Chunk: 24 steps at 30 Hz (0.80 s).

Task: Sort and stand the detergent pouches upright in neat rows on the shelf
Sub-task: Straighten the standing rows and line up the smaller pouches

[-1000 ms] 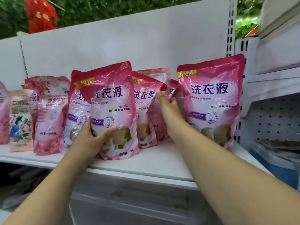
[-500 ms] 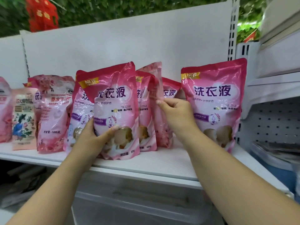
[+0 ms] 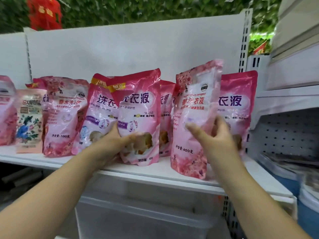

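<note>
The pale flowered pouch (image 3: 193, 118), pinched low between thumb and fingers of the right hand (image 3: 214, 135) at the shelf (image 3: 155, 171) front, is best set down among its like, while the left hand (image 3: 110, 142) braces the front pink pouch (image 3: 138, 118) upright.

A pale floral pouch (image 3: 195, 118) at centre right, blurred, covers most of the dark pink pouch (image 3: 239, 104) behind it. At the left edge another pouch (image 3: 6, 111) is cut off. The right hand's fingertips (image 3: 190, 127) smear into the film.
</note>
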Available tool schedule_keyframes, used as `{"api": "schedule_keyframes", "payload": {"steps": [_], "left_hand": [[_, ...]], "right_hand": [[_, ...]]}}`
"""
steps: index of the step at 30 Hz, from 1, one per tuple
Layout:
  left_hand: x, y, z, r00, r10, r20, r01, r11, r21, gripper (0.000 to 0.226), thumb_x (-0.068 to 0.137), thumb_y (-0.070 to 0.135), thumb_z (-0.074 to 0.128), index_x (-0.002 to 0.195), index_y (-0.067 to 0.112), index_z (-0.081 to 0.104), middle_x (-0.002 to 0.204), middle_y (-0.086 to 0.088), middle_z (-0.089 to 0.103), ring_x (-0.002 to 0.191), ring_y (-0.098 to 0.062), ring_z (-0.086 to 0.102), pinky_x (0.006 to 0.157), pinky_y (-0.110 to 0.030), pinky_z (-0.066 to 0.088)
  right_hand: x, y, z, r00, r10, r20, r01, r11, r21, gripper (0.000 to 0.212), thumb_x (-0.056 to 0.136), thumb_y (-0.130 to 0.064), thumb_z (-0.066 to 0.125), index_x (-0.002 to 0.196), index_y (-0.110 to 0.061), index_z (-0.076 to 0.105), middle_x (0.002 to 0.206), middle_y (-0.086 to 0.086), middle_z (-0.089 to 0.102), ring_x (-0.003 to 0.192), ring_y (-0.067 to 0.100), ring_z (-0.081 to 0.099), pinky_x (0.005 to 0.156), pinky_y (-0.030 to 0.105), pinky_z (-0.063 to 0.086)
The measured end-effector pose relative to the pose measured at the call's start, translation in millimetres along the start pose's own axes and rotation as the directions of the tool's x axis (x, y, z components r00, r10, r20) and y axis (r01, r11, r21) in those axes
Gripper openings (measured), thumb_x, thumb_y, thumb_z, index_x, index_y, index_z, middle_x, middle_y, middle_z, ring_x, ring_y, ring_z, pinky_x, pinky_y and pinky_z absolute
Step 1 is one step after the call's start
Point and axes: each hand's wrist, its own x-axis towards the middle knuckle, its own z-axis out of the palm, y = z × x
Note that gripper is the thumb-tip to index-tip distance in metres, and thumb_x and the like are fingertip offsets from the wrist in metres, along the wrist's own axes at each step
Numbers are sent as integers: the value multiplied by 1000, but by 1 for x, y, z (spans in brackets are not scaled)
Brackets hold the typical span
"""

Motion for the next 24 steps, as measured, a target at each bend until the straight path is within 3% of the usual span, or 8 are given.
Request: {"api": "schedule_keyframes", "payload": {"steps": [2,4,6,8,12,17,21,24], "left_hand": [[-12,16,11,1000,11,0,-11,996,83,53,84,14,61,129,11,33,86,10,49,60,7,32,40,4,31],[1,6,13,1000,-14,14,12,997,79,61,73,25,72,120,9,37,88,5,56,69,0,49,57,3,41],[13,0,15,999,-43,27,42,998,42,82,63,32,78,128,10,34,108,-6,61,89,-15,61,85,-24,51],[24,-6,19,999,-49,4,49,998,43,85,68,28,78,135,12,28,113,-5,58,98,-21,58,89,-34,48],[42,-4,39,999,-30,-28,33,992,120,91,74,33,75,140,14,15,126,-7,49,106,-25,52,98,-44,43],[51,-1,53,996,-21,-87,31,992,121,92,78,28,70,142,9,6,134,-11,42,112,-25,45,100,-36,32],[50,-11,51,991,-38,-128,41,999,27,98,71,35,72,141,12,7,129,-5,37,115,-23,42,90,-21,34],[33,-11,45,977,69,-199,-34,984,174,98,73,36,72,145,15,8,129,-11,43,114,-28,47,85,-29,35]], "right_hand": [[-4,8,5,998,57,37,-54,994,-91,45,83,-26,64,125,-27,49,96,-19,61,83,-9,56,67,5,48],[-8,7,0,998,60,-36,-62,996,-67,33,86,-20,60,118,-29,56,91,-19,62,87,0,61,73,15,53],[-11,4,-12,992,82,-91,-78,996,46,25,84,-14,60,90,-38,65,86,-14,68,90,12,65,80,33,55],[-15,2,-26,985,64,-161,-51,996,79,26,82,-13,63,76,-38,65,79,-13,71,86,12,66,78,36,54],[-24,0,-45,975,46,-219,-40,999,31,23,81,-22,63,98,-36,57,95,-6,67,88,16,66,75,39,55],[-24,5,-43,980,3,-197,-40,982,-186,66,59,-47,68,120,-29,49,100,-14,62,93,8,61,79,33,51],[-22,9,-50,981,51,-188,-83,982,-167,43,71,-38,68,111,-28,55,97,-12,64,94,13,62,77,29,50],[-20,8,-52,982,55,-183,-78,989,-124,16,78,-31,66,87,-34,54,86,-16,61,86,9,61,66,19,47]]}}
